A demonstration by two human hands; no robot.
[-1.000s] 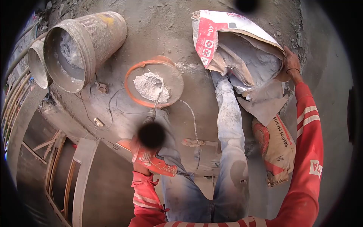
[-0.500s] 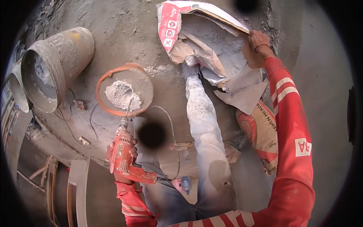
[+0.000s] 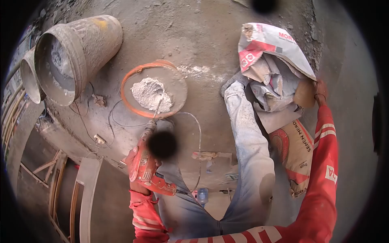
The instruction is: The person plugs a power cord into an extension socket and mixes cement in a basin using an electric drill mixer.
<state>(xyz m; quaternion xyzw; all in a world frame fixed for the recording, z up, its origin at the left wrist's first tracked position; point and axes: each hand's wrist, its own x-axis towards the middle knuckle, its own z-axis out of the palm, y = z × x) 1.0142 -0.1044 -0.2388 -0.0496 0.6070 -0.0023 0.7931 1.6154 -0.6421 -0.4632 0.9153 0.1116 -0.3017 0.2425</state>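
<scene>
A red power drill (image 3: 146,172) is in my left hand (image 3: 133,158), whose fingers wrap round its body. The drill's mixing rod (image 3: 158,106) reaches into pale powder (image 3: 148,91) heaped in an orange-rimmed bucket (image 3: 129,101). Grey wet material surrounds the powder. At the right, my right hand (image 3: 321,89) grips the edge of a torn, crumpled paper mortar bag (image 3: 292,50). The bag lies beyond my dusty trouser leg, apart from the bucket. Part of the drill is hidden by a dark spot in the view.
Two mortar-crusted buckets (image 3: 95,42) lie tipped at the left. A brown cement bag (image 3: 292,156) lies by my right arm. The drill's cable (image 3: 199,133) loops across the floor. Wooden pieces (image 3: 60,186) and a water bottle (image 3: 202,196) are lower down.
My right hand has moved the mortar bag to the right, away from the bucket, and the bag has slumped. The drill rod stays in the powder. The whole view has shifted.
</scene>
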